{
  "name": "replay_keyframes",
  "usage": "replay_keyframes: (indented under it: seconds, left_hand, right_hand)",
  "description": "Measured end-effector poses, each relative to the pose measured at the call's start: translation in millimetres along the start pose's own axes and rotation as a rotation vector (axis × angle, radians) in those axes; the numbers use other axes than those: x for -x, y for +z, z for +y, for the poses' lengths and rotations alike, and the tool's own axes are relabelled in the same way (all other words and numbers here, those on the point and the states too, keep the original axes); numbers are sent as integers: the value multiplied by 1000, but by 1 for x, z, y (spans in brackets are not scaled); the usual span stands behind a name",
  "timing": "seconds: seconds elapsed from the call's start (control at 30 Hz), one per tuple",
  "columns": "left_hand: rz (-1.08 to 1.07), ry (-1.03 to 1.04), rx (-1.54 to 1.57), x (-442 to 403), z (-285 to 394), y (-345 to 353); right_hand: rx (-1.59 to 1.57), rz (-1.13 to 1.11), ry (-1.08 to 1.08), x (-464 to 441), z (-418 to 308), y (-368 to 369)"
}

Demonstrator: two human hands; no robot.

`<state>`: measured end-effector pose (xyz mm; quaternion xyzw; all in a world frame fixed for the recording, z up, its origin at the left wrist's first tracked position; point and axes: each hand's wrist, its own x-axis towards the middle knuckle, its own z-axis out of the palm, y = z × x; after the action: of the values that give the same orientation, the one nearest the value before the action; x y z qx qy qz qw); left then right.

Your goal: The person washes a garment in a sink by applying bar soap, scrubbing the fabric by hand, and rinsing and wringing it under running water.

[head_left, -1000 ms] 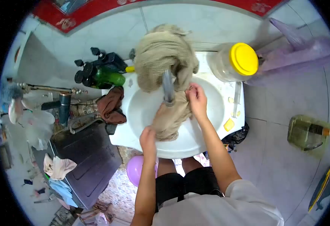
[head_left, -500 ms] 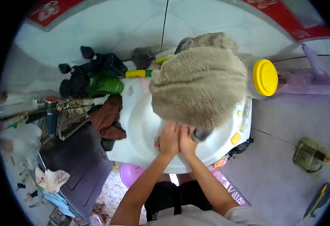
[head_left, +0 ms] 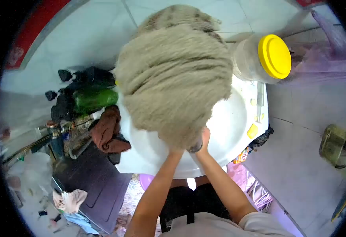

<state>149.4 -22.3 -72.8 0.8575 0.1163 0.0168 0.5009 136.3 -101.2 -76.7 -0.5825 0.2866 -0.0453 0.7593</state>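
Note:
A large fuzzy beige cloth [head_left: 173,75] with a patterned patch at its far end fills the middle of the view, above the white washbasin [head_left: 232,118]. Its near edge covers most of my left hand [head_left: 176,151], leaving little more than the wrist. Beside it, part of my right hand [head_left: 206,138] shows, with its fingers hidden. A dark grey rounded end [head_left: 196,146] pokes out from under the cloth between my hands, close to the right one. What either hand holds cannot be made out.
Left of the basin lie a brown cloth [head_left: 107,132] and a green bottle [head_left: 96,99] near dark pump bottles. A clear jar with a yellow lid [head_left: 275,56] stands at the back right. Yellow pieces [head_left: 253,131] rest on the basin's right rim. A dark cabinet [head_left: 98,185] is at lower left.
The view has shifted and turned. The beige cloth appears larger and farther left, now covering the yellow tube and brush. My hands, seen together below it before, are now mostly hidden.

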Motion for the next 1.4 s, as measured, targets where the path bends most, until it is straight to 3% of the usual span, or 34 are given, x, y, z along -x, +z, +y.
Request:
replay_keyframes:
  seconds: [0.03,0.1,0.13,0.23,0.3,0.37,0.4,0.43,0.53,0.6,0.63,0.7,0.77,0.8,0.87,0.9,0.97,1.0,1.07,1.1,1.2,1.27,1.3,1.37,1.4]
  left_hand:
    - [-32,122,-168,-7,-13,6]
    - [-34,382,-504,-21,-38,17]
    - [-175,256,-496,-49,-53,25]
    - [-614,-207,-472,-93,-74,44]
    - [-752,-356,-485,-82,-55,35]
    - [-299,-304,178,-48,-7,2]
    - [-310,-306,163,-31,-20,-6]
    - [-205,-89,-9,-16,-40,-7]
    - [-6,191,-292,-17,-43,17]
    - [32,222,-335,-53,-33,31]
    - [51,237,-356,-71,-26,38]
    - [-178,30,-630,-91,-27,36]
    - [-275,-33,-766,-76,-25,30]
    - [-79,33,-437,-59,-23,30]
    - [90,88,-114,-21,-38,-2]
    - [-316,198,-165,-13,-57,-28]
    - [-738,304,-219,-21,-90,-38]
    - [-667,245,-268,-36,-106,-32]
    - [-489,152,-332,-79,-131,10]
    - [-401,97,-359,-93,-139,30]
    - [-215,-17,-419,-85,-139,42]
    - [-197,14,-430,-64,-98,34]
    - [-218,13,-452,-54,-72,24]
    - [-285,-6,-497,-39,-26,6]
    - [-320,-34,-473,-30,-11,-6]
  right_hand:
    - [-13,16,1,-6,-1,7]
    - [928,58,-533,-37,-4,17]
    - [922,87,-534,-63,-5,26]
    - [1068,-30,-159,-101,-9,35]
    - [1078,90,-238,-90,-2,30]
    - [605,130,-31,-38,-21,19]
    - [560,115,-232,-18,4,2]
    - [551,125,-222,-10,5,-1]
    - [895,164,-506,-17,-5,9]
    - [1148,32,-310,-63,-2,26]
    - [1146,-127,-72,-99,-8,36]
    - [1125,-87,-79,-109,-10,37]
    - [947,-85,-372,-79,-9,25]
    - [950,-95,-385,-57,-7,15]
    - [729,11,-634,-13,-15,7]
    - [728,20,-634,-10,-9,5]
    - [823,46,-699,-6,16,5]
    - [891,160,-805,-32,26,19]
    - [1277,-288,67,-92,-34,51]
    - [1295,-157,-5,-109,-21,60]
    - [1194,-113,-96,-91,-19,47]
    - [934,-27,-551,-76,-10,22]
    - [937,-26,-546,-69,-13,14]
    - [923,365,-415,-53,-22,0]
    - [924,358,-401,-48,-16,-5]
